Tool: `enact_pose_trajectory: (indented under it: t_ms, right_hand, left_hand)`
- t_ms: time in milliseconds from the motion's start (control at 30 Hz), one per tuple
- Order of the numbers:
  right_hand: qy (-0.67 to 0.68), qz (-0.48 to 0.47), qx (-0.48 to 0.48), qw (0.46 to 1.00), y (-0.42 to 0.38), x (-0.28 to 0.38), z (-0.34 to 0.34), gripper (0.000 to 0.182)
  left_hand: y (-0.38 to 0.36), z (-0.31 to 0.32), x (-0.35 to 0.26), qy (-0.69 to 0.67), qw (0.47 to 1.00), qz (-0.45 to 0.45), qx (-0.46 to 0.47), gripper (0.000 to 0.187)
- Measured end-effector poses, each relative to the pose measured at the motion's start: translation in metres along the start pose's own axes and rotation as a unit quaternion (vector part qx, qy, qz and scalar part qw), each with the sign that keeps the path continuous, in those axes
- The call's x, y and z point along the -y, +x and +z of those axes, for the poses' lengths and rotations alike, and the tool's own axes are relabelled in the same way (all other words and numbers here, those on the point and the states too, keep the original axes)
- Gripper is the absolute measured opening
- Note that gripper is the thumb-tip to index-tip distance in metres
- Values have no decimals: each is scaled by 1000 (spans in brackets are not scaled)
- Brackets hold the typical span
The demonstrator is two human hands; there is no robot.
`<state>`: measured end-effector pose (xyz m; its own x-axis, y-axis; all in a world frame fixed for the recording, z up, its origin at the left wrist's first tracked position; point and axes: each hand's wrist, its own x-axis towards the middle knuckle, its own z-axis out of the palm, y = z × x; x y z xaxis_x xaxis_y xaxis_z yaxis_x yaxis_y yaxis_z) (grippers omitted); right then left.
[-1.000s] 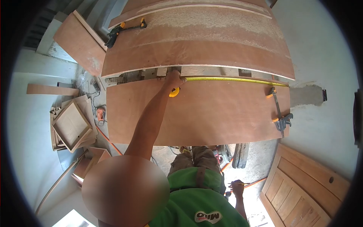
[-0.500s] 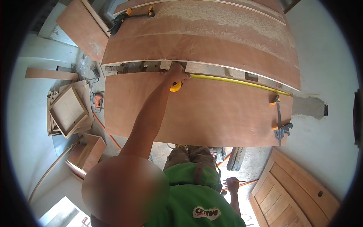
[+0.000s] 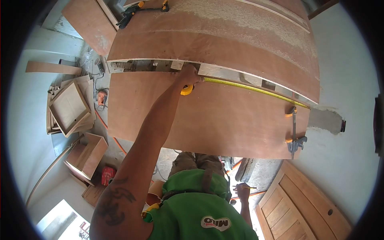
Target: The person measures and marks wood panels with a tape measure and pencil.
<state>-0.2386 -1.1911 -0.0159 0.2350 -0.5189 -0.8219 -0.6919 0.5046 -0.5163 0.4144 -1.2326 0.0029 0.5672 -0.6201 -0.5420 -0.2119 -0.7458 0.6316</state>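
Observation:
My left hand [image 3: 189,75] reaches out to the far edge of the near plywood panel [image 3: 192,116], fingers closed. Beneath it shows the yellow case of a tape measure [image 3: 187,90]. From that hand the yellow tape blade [image 3: 256,89] runs out to the right along the panel's far edge, to near its right corner. Low by my right side, my right hand [image 3: 241,190] is closed around a thin pencil [image 3: 249,187]. A bar clamp [image 3: 294,132] with orange pads sits at the panel's right end.
Beyond a gap lies a second plywood panel [image 3: 208,44] strewn with sawdust, with another clamp [image 3: 128,15] on it. To the left are a drawer-like wooden tray [image 3: 70,108], an open wooden box [image 3: 86,155] and an orange power tool [image 3: 101,97]. A panelled door [image 3: 298,204] leans at lower right.
The view has shifted slightly, showing more of my left arm and a red container at lower left. My left hand stays on the tape measure at the panel edge; the pencil remains in my right.

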Motion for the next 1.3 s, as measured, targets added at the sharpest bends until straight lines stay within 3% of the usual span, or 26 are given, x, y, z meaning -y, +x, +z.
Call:
enact_pose_trajectory:
  t_ms: [967, 1033, 1300]
  right_hand:
    - [-26, -6, 7, 1000, 12, 14, -1, 11]
    - [-31, -5, 7, 999, 12, 16, -1, 11]
    - [-32, 7, 6, 999, 14, 22, 2, 12]
  left_hand:
    - [3, 1, 3, 3, 1000, 23, -15, 32]
    - [2, -1, -1, 26, 1000, -13, 2, 24]
    - [2, -1, -2, 5, 1000, -19, 9, 23]
